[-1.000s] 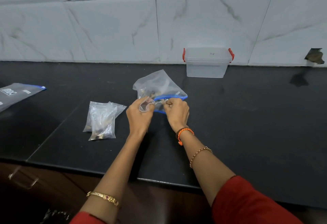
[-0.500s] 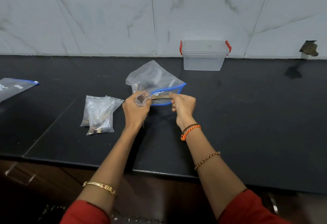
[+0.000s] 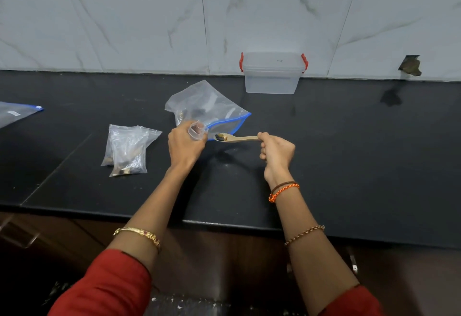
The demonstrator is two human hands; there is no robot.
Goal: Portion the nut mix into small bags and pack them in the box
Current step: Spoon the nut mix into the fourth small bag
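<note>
Task part done, by the look of it: two small filled bags (image 3: 128,149) lie flat on the counter (image 3: 349,156), left of the hands, overlapping each other. None in the box (image 3: 273,73) yet; it sits at the back against the tile wall (image 3: 149,21), lid on, looks empty. So left to do: fill this portion, prob more after, then pack all

R hand (image 3: 277,152) curled round the handle end of a wooden spoon (image 3: 237,138), bowl holding a few dark and tan nuts, just outside the mouth of the zip bag (image 3: 209,108). L hand (image 3: 183,144) grips a small clear cup (image 3: 195,129), or maybe a small bag's rolled mouth, can't tell which, just beside the spoon bowl. I'd guess next is tipping the spoonful in

Materials: zip bag is thin clear plastic w/ blue zip edge, crumpled, slumped, little mix left inside. Small bags are crinkly clear film, nuts pooled at the near ends. Spoon is pale smooth wood, shallow oval bowl. Box is frosted translucent plastic, rectangular, red clips each side. Counter is matte black stone, faint specks. Another blue-edged flat bag (image 3: 17,113) at far left edge, well apart
</note>
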